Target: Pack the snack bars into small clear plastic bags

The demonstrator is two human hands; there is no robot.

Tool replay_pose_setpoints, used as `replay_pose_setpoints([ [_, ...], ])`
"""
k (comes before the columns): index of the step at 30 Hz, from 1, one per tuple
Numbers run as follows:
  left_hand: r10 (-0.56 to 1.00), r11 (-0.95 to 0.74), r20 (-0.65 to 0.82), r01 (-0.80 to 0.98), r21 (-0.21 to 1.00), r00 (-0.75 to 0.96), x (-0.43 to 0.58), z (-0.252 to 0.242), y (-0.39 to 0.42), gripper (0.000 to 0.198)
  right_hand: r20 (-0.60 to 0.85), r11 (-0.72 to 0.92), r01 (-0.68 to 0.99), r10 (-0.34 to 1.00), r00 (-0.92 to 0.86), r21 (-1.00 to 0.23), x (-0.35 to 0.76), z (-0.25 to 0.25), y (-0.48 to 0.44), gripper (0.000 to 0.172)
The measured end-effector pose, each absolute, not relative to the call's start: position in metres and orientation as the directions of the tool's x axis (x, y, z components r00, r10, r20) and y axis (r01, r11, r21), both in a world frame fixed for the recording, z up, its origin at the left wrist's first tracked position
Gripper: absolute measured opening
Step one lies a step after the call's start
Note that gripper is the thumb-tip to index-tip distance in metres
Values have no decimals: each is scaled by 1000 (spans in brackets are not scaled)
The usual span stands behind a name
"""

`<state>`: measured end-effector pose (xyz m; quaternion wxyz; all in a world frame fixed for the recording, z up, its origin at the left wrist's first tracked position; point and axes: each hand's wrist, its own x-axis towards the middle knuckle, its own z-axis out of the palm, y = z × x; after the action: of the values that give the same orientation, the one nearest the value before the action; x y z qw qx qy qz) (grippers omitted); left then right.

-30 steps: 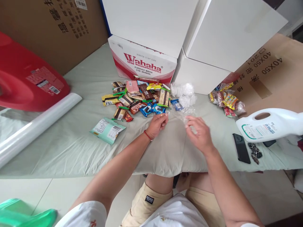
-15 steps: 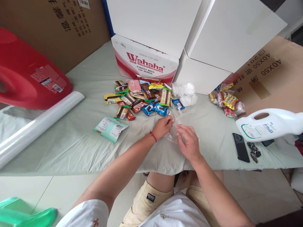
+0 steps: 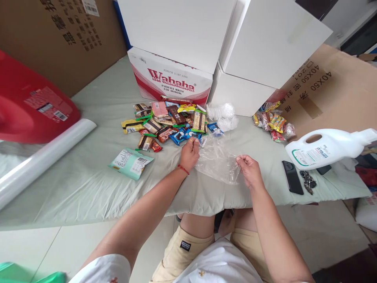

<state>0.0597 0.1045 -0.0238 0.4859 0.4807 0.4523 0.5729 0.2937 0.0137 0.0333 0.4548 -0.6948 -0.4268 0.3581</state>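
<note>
A clear plastic bag (image 3: 219,165) is stretched between my two hands, low over the cloth. My left hand (image 3: 190,154), with a red string at its wrist, pinches the bag's left side. On the right side, my right hand (image 3: 248,167) grips the bag's edge between thumb and fingers. Just beyond my left hand lies a pile of wrapped snacks (image 3: 176,116) in several colours. Clear crumpled plastic (image 3: 221,112) rests at the pile's right. A mint-green packet (image 3: 131,162) lies flat to the left of my left hand.
A Wahaha carton (image 3: 173,78) and white boxes (image 3: 247,86) stand behind the pile. At left are a red jug (image 3: 35,102) and a plastic roll (image 3: 47,157). At right are more snacks (image 3: 273,122), a white bottle (image 3: 326,147), a phone (image 3: 292,177) and keys (image 3: 308,182).
My hands have moved apart, my right hand to the right and its fingers now closed on the bag. The bag is spread wider between them. The view has shifted slightly.
</note>
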Motion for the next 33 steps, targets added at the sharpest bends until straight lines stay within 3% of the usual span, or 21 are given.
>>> replay_pose_setpoints([
  [4,975,-137,123,-62,989,-185,59,-19,100,26,-217,-299,129,874,434,-946,324,28,5,48],
  [8,962,-119,122,25,993,-245,57,-15,97,21,-236,-356,169,840,488,-919,346,14,-3,49],
  [14,969,-37,62,106,994,-241,55,-9,98,24,-135,-389,568,889,438,-725,370,4,-13,46],
  [17,975,6,32,172,985,-221,57,-4,93,22,33,-284,725,921,389,-627,370,13,-4,70],
  [20,966,-102,152,231,968,-209,60,0,86,21,156,-126,813,954,257,-569,360,20,21,92],
  [22,941,-214,277,296,931,-192,60,1,81,20,222,-22,835,960,171,-550,349,22,43,86],
  [24,919,-326,380,331,885,-109,59,-1,75,16,265,52,815,956,126,-578,339,24,63,62],
  [27,861,-508,477,259,822,176,59,-5,68,3,248,87,723,961,120,-685,328,28,83,36],
  [30,754,-617,500,199,761,425,64,-3,66,8,195,88,651,976,94,-754,321,33,90,34],
  [33,726,-679,472,409,610,500,69,-1,69,27,42,-16,543,995,94,-839,317,34,92,40],
])
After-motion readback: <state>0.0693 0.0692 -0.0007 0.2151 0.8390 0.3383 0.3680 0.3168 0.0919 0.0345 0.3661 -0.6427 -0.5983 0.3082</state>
